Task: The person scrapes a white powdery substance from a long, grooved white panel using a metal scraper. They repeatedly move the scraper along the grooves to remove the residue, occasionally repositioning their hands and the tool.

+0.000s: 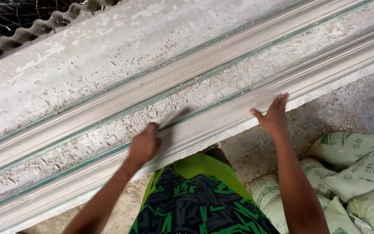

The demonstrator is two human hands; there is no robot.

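Observation:
Two long pale moulded strips lie side by side on a dusty slab, running from lower left to upper right. My left hand [145, 145] is closed around a thin flat tool [175, 118], blurred by motion, whose blade lies on the near moulded strip [221, 117]. My right hand [273, 117] rests flat on the same strip farther right, fingers spread, holding nothing. The far moulded strip [161, 82] lies parallel beyond a band of crumbly debris.
The grey slab [87, 47] is strewn with chips and dust. Corrugated sheet and wire mesh [18, 21] sit at the top left. Several pale green-printed sacks [351, 173] are piled on the dirt floor at the lower right. My green patterned shorts [195, 195] show below.

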